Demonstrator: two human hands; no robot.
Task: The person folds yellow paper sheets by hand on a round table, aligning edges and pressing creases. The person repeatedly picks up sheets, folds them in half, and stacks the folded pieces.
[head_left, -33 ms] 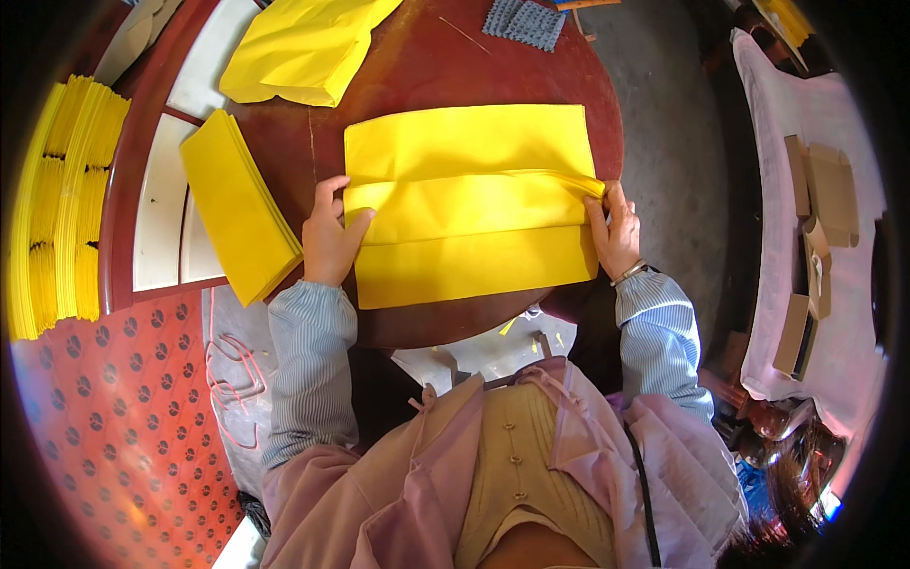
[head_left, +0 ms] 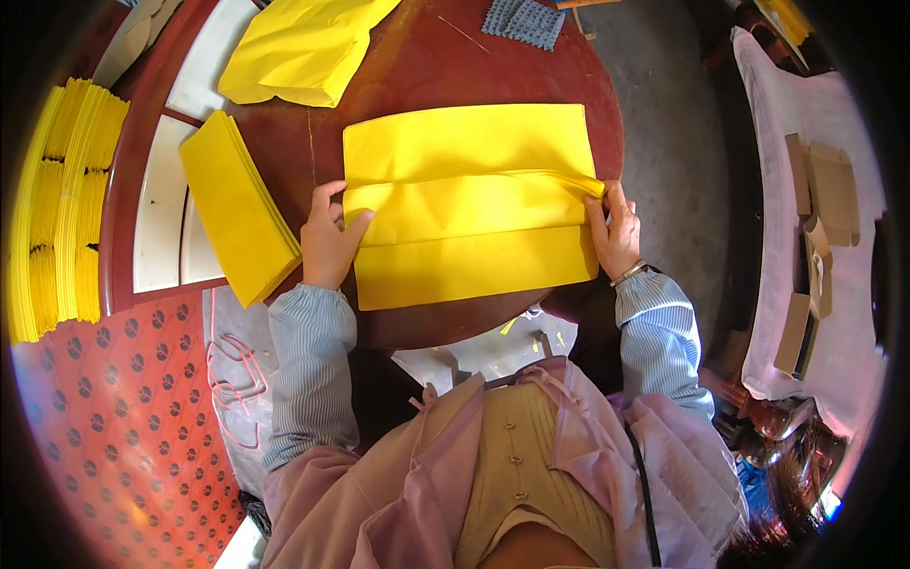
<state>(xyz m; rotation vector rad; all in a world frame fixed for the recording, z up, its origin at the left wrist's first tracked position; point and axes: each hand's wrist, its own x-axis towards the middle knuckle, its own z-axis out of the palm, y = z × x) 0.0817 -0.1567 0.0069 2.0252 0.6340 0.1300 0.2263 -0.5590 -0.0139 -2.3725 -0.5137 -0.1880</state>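
A yellow fabric piece (head_left: 464, 256), folded flat with a raised band across its middle, lies in front of me on the dark red round table (head_left: 427, 327). At its left edge my left hand (head_left: 329, 237) pinches it, thumb on top and fingers at the rim. My right hand (head_left: 618, 232) grips the right end of the band, where the fold bunches up near thumb and fingers. What lies under the fabric is hidden. Left of my left hand rests a neat folded stack of yellow fabric (head_left: 237, 209).
A loose yellow fabric piece (head_left: 299, 47) and a grey bumpy pad (head_left: 523, 23) sit at the table's far side. Tall yellow stacks (head_left: 62, 209) stand far left. Open cardboard boxes (head_left: 829, 194) lie on a pink-covered table (head_left: 773, 114) at right.
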